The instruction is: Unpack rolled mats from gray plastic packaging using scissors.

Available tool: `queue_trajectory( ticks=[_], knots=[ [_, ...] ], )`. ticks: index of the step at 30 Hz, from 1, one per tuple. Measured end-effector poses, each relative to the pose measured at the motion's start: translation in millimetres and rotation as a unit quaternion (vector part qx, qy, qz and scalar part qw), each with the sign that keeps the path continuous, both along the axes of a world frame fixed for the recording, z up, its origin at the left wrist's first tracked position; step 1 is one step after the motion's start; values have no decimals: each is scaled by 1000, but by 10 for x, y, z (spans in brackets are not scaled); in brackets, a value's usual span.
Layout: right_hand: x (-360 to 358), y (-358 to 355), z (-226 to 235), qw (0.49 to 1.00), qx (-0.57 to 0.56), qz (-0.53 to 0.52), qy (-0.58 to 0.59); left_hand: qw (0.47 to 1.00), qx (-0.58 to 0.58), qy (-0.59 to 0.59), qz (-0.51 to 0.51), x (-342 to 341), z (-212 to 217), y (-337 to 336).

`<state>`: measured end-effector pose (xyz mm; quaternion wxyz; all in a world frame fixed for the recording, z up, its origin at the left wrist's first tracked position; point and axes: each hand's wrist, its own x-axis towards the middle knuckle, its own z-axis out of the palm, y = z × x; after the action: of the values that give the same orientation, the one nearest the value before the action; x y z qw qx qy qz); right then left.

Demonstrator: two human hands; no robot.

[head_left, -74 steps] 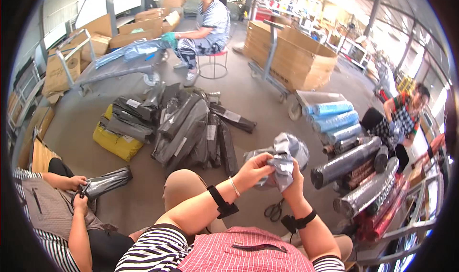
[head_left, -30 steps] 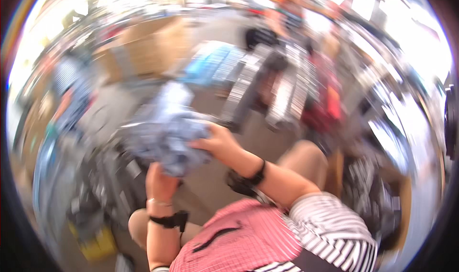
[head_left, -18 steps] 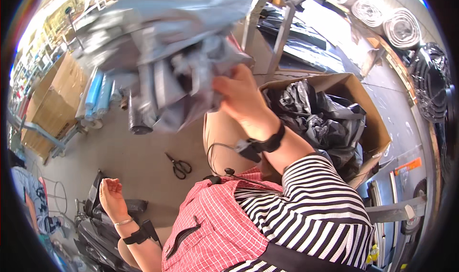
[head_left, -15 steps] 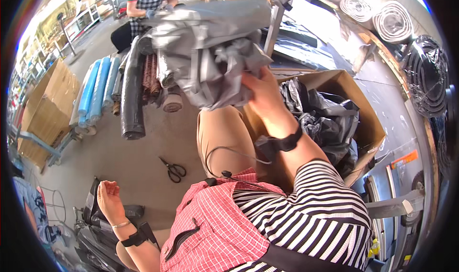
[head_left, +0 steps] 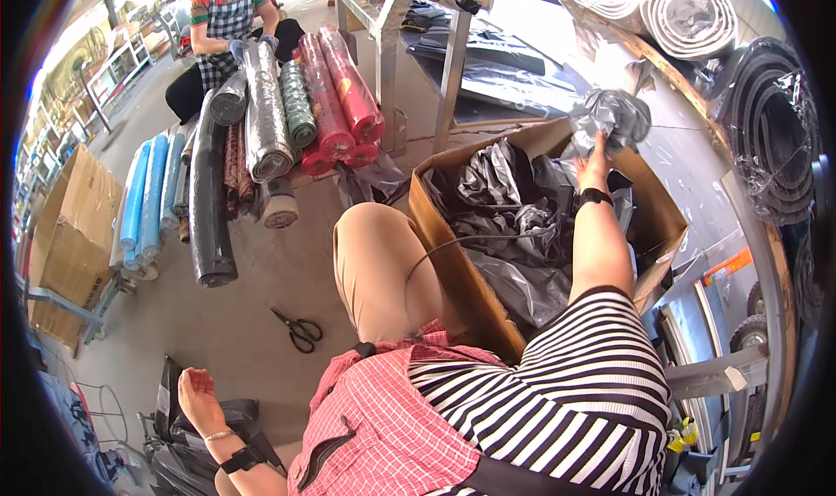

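My right hand [head_left: 596,158] is stretched out over the cardboard box [head_left: 662,226], fingers pinched on a crumpled wad of grey plastic wrap [head_left: 614,117] that's hanging above the far corner of the box. My left hand [head_left: 198,396] is way back behind me, open and empty, just above some dark packaged bundles [head_left: 187,435] on the floor. Best bet, I reckon, is to get the wad well inside the rim before opening the fingers (this stuff is floaty and springs back). The box is already stuffed with shiny, wrinkly black and grey film [head_left: 514,217]. Scissors [head_left: 299,329] lie on the concrete, near the fabric rolls [head_left: 261,121].
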<state>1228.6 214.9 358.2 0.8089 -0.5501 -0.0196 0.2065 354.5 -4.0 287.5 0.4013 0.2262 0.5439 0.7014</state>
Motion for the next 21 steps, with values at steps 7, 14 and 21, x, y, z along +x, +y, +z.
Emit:
queue_trajectory(
  ticks=[7, 14, 21],
  knots=[
    [133, 202, -635, 983, -164, -9, -81, 1000, -16, 24, 3, -22, -16, -134],
    [115, 399, -873, 958, -247, -20, -146, 1000, 11, 25, -5, -26, 41, -263],
    [453, 674, -966, 951, 15, 228, -210, 997, 28, 1, 65, 113, 283, -171]
  ],
)
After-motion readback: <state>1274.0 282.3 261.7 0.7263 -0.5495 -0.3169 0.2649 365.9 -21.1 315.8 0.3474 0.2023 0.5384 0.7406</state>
